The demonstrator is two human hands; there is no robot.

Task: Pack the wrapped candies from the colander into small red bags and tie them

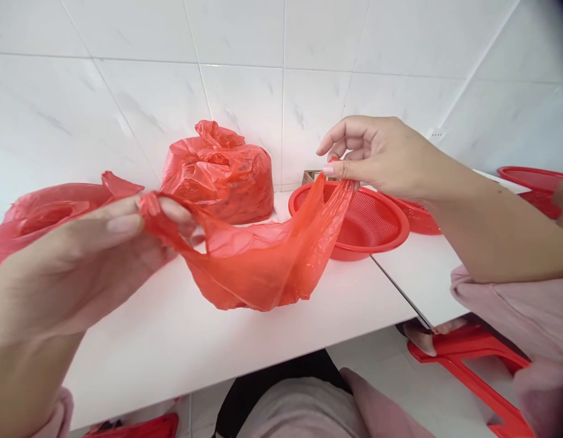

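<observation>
A thin red plastic bag (258, 264) hangs stretched between my two hands above the white table (235, 350). My left hand (112, 255) grips one handle loop of it between thumb and fingers, at the left. Higher up on the right, my right hand (363, 149) pinches the other end, with thumb and fingertips closed on the gathered plastic. The middle of the bag sags between them, and what it contains, if anything, cannot be made out. Behind it, a red perforated basket (377, 222) stands on the table, partly covered by the bag and my right hand.
A full red plastic bag (221, 176) with a bunched top sits against the tiled wall (244, 91). Another red bag (57, 204) lies at the left. More red baskets (418, 216) stand to the right. A red stool (473, 359) is below the table, beside another person's foot (420, 337).
</observation>
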